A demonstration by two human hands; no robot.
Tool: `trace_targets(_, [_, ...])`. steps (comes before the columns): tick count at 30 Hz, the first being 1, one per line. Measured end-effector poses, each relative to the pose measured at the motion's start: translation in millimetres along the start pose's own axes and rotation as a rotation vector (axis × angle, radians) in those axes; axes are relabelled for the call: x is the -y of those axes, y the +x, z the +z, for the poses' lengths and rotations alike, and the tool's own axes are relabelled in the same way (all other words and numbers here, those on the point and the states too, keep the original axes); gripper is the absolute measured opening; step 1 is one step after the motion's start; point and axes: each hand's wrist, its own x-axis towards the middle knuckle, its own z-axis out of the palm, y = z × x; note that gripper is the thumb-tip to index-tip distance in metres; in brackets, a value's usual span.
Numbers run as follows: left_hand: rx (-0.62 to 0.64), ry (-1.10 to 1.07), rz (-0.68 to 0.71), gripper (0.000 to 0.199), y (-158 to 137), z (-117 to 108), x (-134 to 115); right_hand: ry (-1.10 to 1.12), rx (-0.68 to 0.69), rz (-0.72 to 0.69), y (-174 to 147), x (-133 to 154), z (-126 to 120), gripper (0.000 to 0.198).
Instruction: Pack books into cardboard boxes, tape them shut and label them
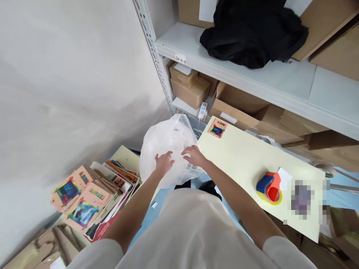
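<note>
A large bulk of translucent white plastic (159, 138) stands between the wall and the yellow tabletop; whether it is a bag or a roll of wrap I cannot tell. Over its near side is my left hand (165, 162), thumb and fingers apart and nothing seen in them. Facing it from the right, my right hand (194, 156) has slightly bent fingers, spread from the thumb, and shows nothing held. Both hands are at or just above the plastic; contact is not clear.
Right of me, the pale yellow table (238, 157) bears a picture booklet (218, 128) and a red-and-blue tape dispenser (270, 186). Books and booklets (92, 201) are piled on the left. Behind, a grey shelf (238, 71) holds cardboard boxes (190, 91) and black cloth (252, 33).
</note>
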Motion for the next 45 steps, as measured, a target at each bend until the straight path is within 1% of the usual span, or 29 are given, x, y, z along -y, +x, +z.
trace_targets(3, [-0.022, -0.056, 0.129, 0.039, 9, -19, -3, 0.209, -0.33, -0.06, -15, 4, -42, 0.005])
trace_targets(6, [-0.024, -0.108, 0.278, 0.036, 24, -40, -17, 0.32, -0.629, -0.076, -45, 3, -91, 0.007])
trace_targets(7, [-0.017, -0.14, 0.333, 0.034, 30, -47, -24, 0.357, -0.72, -0.051, -57, 2, -106, 0.008])
trace_targets(9, [0.002, -0.207, 0.452, 0.028, 42, -58, -40, 0.443, -0.882, 0.05, -82, -3, -132, 0.012])
trace_targets(11, [0.013, -0.282, 0.551, 0.024, 53, -66, -60, 0.5, -0.999, 0.173, -107, -9, -151, 0.016])
trace_targets(13, [0.023, -0.367, 0.61, 0.027, 63, -73, -82, 0.482, -1.077, 0.275, -131, -17, -162, 0.02])
trace_targets(15, [0.017, -0.406, 0.628, 0.03, 69, -80, -103, 0.396, -1.136, 0.366, -154, -27, -165, 0.023])
trace_targets(17, [-0.007, -0.331, 0.641, 0.031, 72, -83, -122, 0.286, -1.183, 0.461, -178, -41, -162, 0.026])
trace_targets(18, [0.003, -0.271, 0.649, 0.031, 73, -84, -129, 0.23, -1.206, 0.511, -190, -49, -159, 0.027])
trace_targets(19, [0.039, -0.213, 0.654, 0.032, 74, -83, -135, 0.171, -1.227, 0.561, -202, -58, -154, 0.027])
trace_targets(21, [0.182, -0.095, 0.66, 0.043, 77, -79, -141, 0.045, -1.26, 0.666, -226, -78, -141, 0.028])
trace_targets(23, [0.305, 0.04, 0.649, 0.051, 82, -71, -143, -0.052, -1.244, 0.774, -249, -97, -124, 0.029])
trace_targets(25, [0.332, 0.208, 0.603, 0.048, 90, -62, -143, -0.086, -1.166, 0.87, -267, -114, -104, 0.032])
trace_targets(28, [0.282, 0.398, 0.476, 0.039, 104, -47, -146, -0.071, -0.999, 0.933, -286, -132, -70, 0.046])
trace_targets(30, [0.245, 0.464, 0.396, 0.035, 112, -34, -151, -0.056, -0.883, 0.929, -291, -139, -48, 0.055])
trace_targets(32, [0.213, 0.506, 0.332, 0.035, 118, -20, -158, -0.036, -0.774, 0.94, -293, -145, -30, 0.056])
trace_targets(34, [0.186, 0.537, 0.268, 0.04, 120, -6, -165, -0.019, -0.689, 0.975, -292, -149, -16, 0.056])
trace_targets(36, [0.13, 0.544, 0.219, 0.053, 118, 5, -171, -0.016, -0.622, 0.999, -290, -154, -7, 0.058])
trace_targets(37, [0.075, 0.538, 0.209, 0.062, 116, 8, -174, -0.024, -0.598, 1.006, -289, -155, -4, 0.06])
trace_targets(39, [-0.071, 0.518, 0.238, 0.076, 108, 12, -181, -0.063, -0.575, 1.02, -288, -157, 1, 0.065])
trace_targets(40, [-0.137, 0.509, 0.278, 0.081, 102, 14, -185, -0.091, -0.579, 1.029, -287, -157, 3, 0.067])
trace_targets(41, [-0.176, 0.504, 0.333, 0.082, 94, 15, -190, -0.121, -0.589, 1.034, -286, -155, 4, 0.069])
trace_targets(42, [-0.175, 0.504, 0.4, 0.082, 86, 18, -194, -0.15, -0.601, 1.029, -285, -153, 5, 0.07])
trace_targets(43, [-0.142, 0.505, 0.477, 0.079, 77, 23, -199, -0.171, -0.605, 1.011, -283, -149, 6, 0.071])
trace_targets(45, [0.007, 0.516, 0.632, 0.072, 59, 39, -206, -0.183, -0.569, 0.946, -276, -142, 7, 0.074])
